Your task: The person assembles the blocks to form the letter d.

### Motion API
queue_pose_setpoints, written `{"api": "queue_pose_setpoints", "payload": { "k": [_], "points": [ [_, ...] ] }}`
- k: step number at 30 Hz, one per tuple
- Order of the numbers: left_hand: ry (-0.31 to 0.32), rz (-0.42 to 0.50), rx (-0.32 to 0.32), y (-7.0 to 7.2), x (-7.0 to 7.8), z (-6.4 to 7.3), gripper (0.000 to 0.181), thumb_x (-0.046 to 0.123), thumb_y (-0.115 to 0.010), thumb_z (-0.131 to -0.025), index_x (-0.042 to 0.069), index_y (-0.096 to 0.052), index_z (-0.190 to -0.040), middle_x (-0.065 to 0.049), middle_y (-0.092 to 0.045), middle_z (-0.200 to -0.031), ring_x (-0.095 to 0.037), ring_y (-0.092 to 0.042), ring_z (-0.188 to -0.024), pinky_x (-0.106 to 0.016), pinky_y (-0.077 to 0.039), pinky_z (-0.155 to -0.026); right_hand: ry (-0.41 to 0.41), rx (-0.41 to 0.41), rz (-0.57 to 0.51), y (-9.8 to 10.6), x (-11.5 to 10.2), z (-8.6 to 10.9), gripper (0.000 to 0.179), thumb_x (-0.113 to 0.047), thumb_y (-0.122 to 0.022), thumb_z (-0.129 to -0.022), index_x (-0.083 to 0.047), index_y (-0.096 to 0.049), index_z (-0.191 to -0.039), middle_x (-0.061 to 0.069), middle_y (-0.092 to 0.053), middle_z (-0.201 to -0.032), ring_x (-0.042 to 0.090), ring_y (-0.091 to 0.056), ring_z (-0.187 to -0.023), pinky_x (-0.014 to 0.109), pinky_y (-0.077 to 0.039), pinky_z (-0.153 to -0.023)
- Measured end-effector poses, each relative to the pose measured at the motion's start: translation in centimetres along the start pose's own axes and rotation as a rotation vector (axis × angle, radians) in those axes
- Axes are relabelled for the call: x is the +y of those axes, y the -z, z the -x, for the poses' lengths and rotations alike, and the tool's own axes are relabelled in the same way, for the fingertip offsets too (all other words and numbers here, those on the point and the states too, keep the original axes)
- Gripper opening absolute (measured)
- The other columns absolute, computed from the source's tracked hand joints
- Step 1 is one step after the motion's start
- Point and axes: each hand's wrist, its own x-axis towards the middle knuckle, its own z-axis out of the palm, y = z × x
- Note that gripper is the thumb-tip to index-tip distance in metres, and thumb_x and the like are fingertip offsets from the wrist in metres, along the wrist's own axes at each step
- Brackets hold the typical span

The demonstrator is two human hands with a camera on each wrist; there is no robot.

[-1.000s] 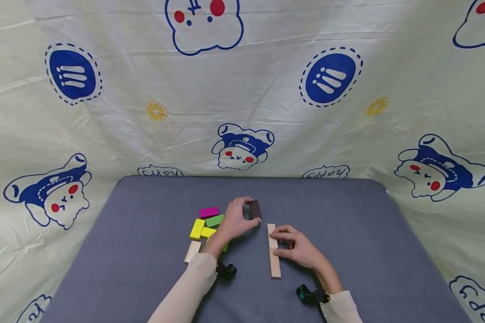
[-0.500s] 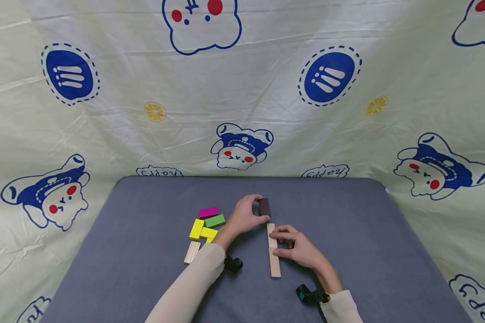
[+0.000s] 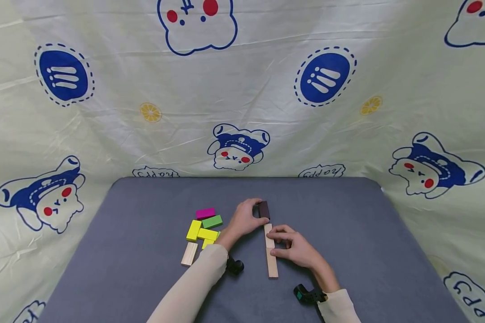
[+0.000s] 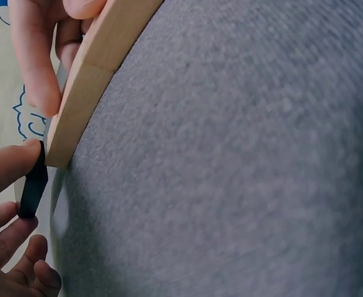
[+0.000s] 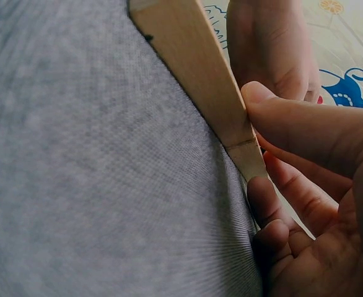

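Observation:
My left hand (image 3: 242, 220) pinches a dark brown wooden block (image 3: 264, 210) between thumb and fingers, at the far end of a row of plain wooden blocks. In the left wrist view the dark block (image 4: 34, 185) stands close beside the row's end. The row is two light blocks end to end: a far one (image 3: 269, 229) and a near one (image 3: 272, 265). My right hand (image 3: 297, 246) rests its bent fingertips and thumb on them around the joint. From the right wrist, the thumb touches the edge of the near block (image 5: 194, 68).
Left of the row lie several loose blocks: a magenta one (image 3: 205, 213), a green one (image 3: 212, 221), yellow ones (image 3: 194, 230) and a plain one (image 3: 189, 254). My left forearm partly covers this group. The grey table (image 3: 327, 197) ends at a printed curtain (image 3: 266, 89).
My left hand has carried the dark brown block rightward to the far end of the light row. The right hand stays on the light blocks. The head view has shifted slightly.

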Motion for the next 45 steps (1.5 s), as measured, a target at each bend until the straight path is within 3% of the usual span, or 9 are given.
{"api": "queue_pose_setpoints", "payload": {
  "k": [10, 23, 38, 45],
  "points": [
    [-0.008, -0.056, -0.029, -0.69, -0.05, -0.04, 0.063, 0.035, -0.079, -0.09, 0.013, -0.057, -0.146, -0.01, -0.059, -0.147, -0.03, -0.054, -0.133, -0.049, -0.045, -0.111, -0.011, -0.003, -0.012, 0.0, 0.06, -0.01, 0.045, -0.024, -0.08, -0.091, -0.007, -0.071, -0.131, 0.013, -0.059, -0.135, 0.021, -0.055, -0.108, 0.026, -0.045, -0.079],
    [-0.028, -0.042, -0.058, -0.91, -0.38, -0.02, 0.058, 0.035, -0.074, -0.093, 0.01, -0.06, -0.143, -0.012, -0.06, -0.144, -0.032, -0.054, -0.133, -0.049, -0.045, -0.11, -0.017, 0.003, -0.013, 0.13, -0.22, 0.11, 0.045, -0.024, -0.08, -0.09, -0.006, -0.071, -0.13, 0.014, -0.06, -0.134, 0.022, -0.055, -0.109, 0.026, -0.044, -0.079],
    [-0.005, -0.059, -0.058, -0.87, -0.11, -0.02, 0.055, 0.032, -0.072, -0.094, 0.012, -0.059, -0.144, -0.011, -0.058, -0.147, -0.032, -0.052, -0.134, -0.049, -0.044, -0.111, 0.008, 0.009, -0.014, 0.09, -0.29, 0.03, 0.045, -0.023, -0.08, -0.09, -0.005, -0.071, -0.13, 0.014, -0.06, -0.133, 0.023, -0.056, -0.112, 0.026, -0.045, -0.082],
    [-0.017, -0.012, -0.069, -0.62, -0.34, 0.12, 0.056, 0.027, -0.07, -0.096, 0.011, -0.055, -0.147, -0.011, -0.058, -0.148, -0.031, -0.052, -0.135, -0.049, -0.043, -0.113, -0.001, 0.004, -0.012, 0.07, -0.28, 0.03, 0.045, -0.023, -0.081, -0.09, -0.005, -0.071, -0.13, 0.014, -0.06, -0.133, 0.021, -0.055, -0.114, 0.026, -0.045, -0.082]
  ]
}}
